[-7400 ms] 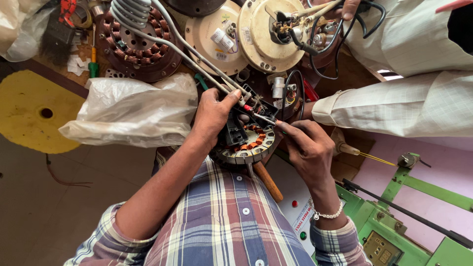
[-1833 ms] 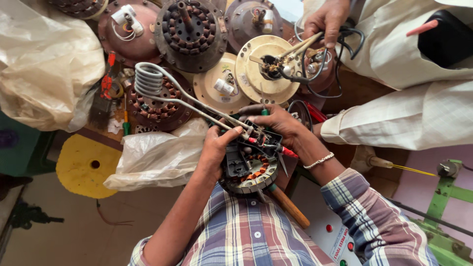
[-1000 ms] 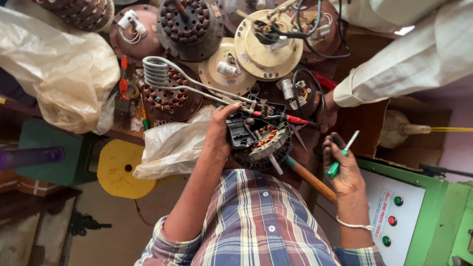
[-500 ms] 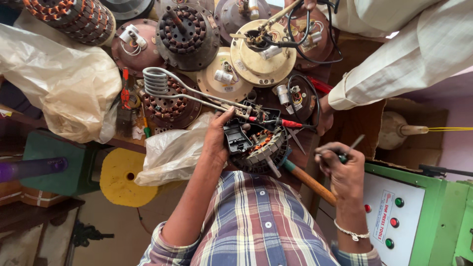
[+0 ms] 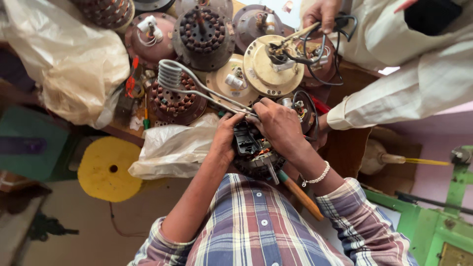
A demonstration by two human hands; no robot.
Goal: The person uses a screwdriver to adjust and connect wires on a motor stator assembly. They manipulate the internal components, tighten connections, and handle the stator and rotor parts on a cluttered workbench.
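Copper-wound black stator [image 5: 256, 155] between hands

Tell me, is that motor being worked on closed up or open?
Open: copper windings show on the motor between both hands.

Two hands of the wearer show, the left hand [image 5: 227, 134] and the right hand [image 5: 279, 124], both on one wound stator [image 5: 256, 157]. One co-worker's hand [image 5: 321, 13] shows at the top. Three more copper-wound stators are in view: [image 5: 203, 32], [image 5: 173, 101] and [image 5: 106, 11]. One cream motor cover [image 5: 272, 69] lies with black wires on it. Two plastic bags: a large one [image 5: 69, 59] and a smaller one [image 5: 172, 148]. One yellow disc [image 5: 106, 170]. One wooden-handled tool [image 5: 299, 194]. One beaded bracelet [image 5: 315, 176].
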